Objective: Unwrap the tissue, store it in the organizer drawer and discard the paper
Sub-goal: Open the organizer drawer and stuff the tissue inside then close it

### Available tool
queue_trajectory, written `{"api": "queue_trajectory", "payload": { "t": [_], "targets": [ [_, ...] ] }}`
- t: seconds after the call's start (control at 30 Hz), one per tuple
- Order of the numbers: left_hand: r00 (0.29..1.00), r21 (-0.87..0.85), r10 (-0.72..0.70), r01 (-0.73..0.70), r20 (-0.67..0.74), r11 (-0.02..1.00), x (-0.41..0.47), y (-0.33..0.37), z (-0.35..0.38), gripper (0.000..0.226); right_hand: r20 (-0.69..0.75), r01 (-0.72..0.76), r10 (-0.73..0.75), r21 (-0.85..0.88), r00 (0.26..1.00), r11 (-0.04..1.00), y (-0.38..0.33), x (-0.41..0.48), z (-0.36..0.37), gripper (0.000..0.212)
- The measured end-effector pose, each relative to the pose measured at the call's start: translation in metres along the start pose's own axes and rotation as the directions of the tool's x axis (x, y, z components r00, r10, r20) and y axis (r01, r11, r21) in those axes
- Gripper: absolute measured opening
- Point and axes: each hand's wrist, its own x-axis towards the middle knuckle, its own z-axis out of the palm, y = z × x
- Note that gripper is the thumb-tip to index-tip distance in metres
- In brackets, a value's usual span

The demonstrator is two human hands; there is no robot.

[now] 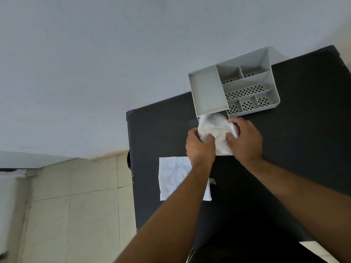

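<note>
Both the left hand and right hand grip the tissue at the organizer's near edge, apparently storing it; pushing it into the drawer comes next, then discarding the paper lying toward the table's left edge.

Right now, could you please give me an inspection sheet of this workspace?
Surface: dark table, mostly bare.
Job's things: white tissue held at the grey organizer, by its drawer; unfolded paper lies flat nearer the person.
Clutter: nothing seen.
Grippers: left hand and right hand both grip the tissue.
Cables: nothing seen.
Surroundings: pale wall, tiled floor.
</note>
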Motion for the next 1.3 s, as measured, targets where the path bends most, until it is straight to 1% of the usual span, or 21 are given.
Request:
{"api": "queue_trajectory", "payload": {
  "t": [0.17, 0.23, 0.27, 0.4, 0.53, 0.7, 0.8, 0.93, 1.07, 1.13, 1.2, 1.27, 1.3],
  "targets": [
    [0.991, 0.186, 0.102, -0.085, -0.083, 0.979, 0.002, 0.006, 0.001, 0.03, -0.031, 0.019, -0.02, -0.02, 0.999, 1.0, -0.005, 0.005, -0.002, 0.038],
    [0.989, 0.27, 0.118, -0.09, -0.092, 0.959, 0.008, 0.01, 0.001, 0.025, -0.039, 0.031, -0.031, 0.0, 0.999, 1.0, -0.005, 0.004, -0.003, 0.033],
    [0.991, 0.293, 0.104, -0.074, -0.088, 0.953, 0.012, 0.012, 0.0, 0.024, -0.043, 0.033, -0.033, 0.011, 0.999, 0.999, -0.005, 0.003, -0.004, 0.031],
    [0.997, 0.239, -0.019, 0.035, -0.071, 0.97, 0.02, 0.018, 0.0, 0.025, -0.045, 0.052, -0.051, 0.011, 0.998, 0.999, 0.002, -0.003, -0.006, 0.027],
    [0.997, 0.195, -0.027, 0.042, -0.079, 0.98, 0.018, 0.02, 0.006, 0.025, -0.043, 0.073, -0.072, 0.023, 0.996, 0.997, 0.006, -0.003, -0.007, 0.024],
    [0.991, 0.224, -0.099, 0.116, -0.086, 0.968, 0.031, 0.022, 0.002, 0.025, -0.006, 0.086, -0.086, 0.035, 0.996, 0.996, 0.003, -0.003, -0.008, 0.02],
    [0.994, 0.261, -0.091, 0.106, -0.067, 0.96, 0.044, 0.028, -0.001, 0.025, 0.02, 0.074, -0.075, 0.032, 0.997, 0.997, 0.003, -0.003, -0.008, 0.018],
    [0.999, 0.346, 0.013, 0.003, -0.046, 0.938, 0.046, 0.03, 0.002, 0.03, 0.026, 0.066, -0.066, -0.001, 0.997, 0.998, 0.003, -0.002, -0.007, 0.017],
    [0.988, 0.337, 0.147, -0.126, -0.038, 0.933, 0.033, 0.018, 0.002, 0.027, 0.005, 0.081, -0.081, -0.031, 0.997, 0.996, 0.0, 0.002, -0.005, 0.015],
    [0.963, 0.389, 0.271, -0.247, -0.006, 0.887, 0.025, 0.006, -0.001, 0.031, -0.001, 0.105, -0.105, -0.033, 0.995, 0.994, 0.0, 0.003, -0.004, 0.015],
    [0.924, 0.428, 0.38, -0.365, 0.054, 0.827, 0.017, -0.007, -0.004, 0.044, 0.003, 0.134, -0.134, -0.025, 0.991, 0.991, 0.002, 0.001, -0.003, 0.017],
    [0.885, 0.466, 0.444, -0.456, 0.144, 0.758, 0.011, -0.02, -0.007, 0.056, 0.01, 0.156, -0.156, -0.017, 0.988, 0.988, 0.005, -0.002, -0.002, 0.022],
    [0.87, 0.472, 0.454, -0.487, 0.192, 0.735, 0.009, -0.026, -0.009, 0.062, 0.016, 0.166, -0.166, -0.026, 0.986, 0.986, 0.007, -0.005, -0.002, 0.025]
  ]
}}
